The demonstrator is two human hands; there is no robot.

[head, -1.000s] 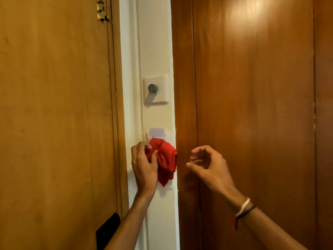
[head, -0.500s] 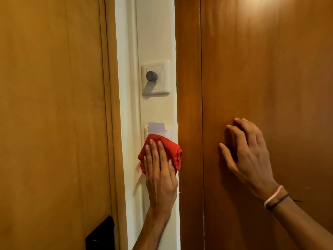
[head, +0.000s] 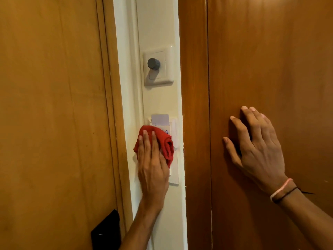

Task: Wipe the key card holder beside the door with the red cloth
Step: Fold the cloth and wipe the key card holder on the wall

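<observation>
While the left hand [head: 153, 168] presses the red cloth [head: 162, 141] flat-fingered onto the key card holder [head: 173, 134], the right hand [head: 257, 148] lies open on the wooden panel [head: 270, 69].

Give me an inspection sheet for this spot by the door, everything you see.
Surface: white wall strip between wooden panels.
Job's things: red cloth pressed on key card holder; white card in its slot.
Clutter: nothing seen.
Hands: left hand flat on the cloth; right hand open, flat on the wooden panel.
Cables: nothing seen.
Surroundings: dial switch above; black plate on the door, lower left.
</observation>
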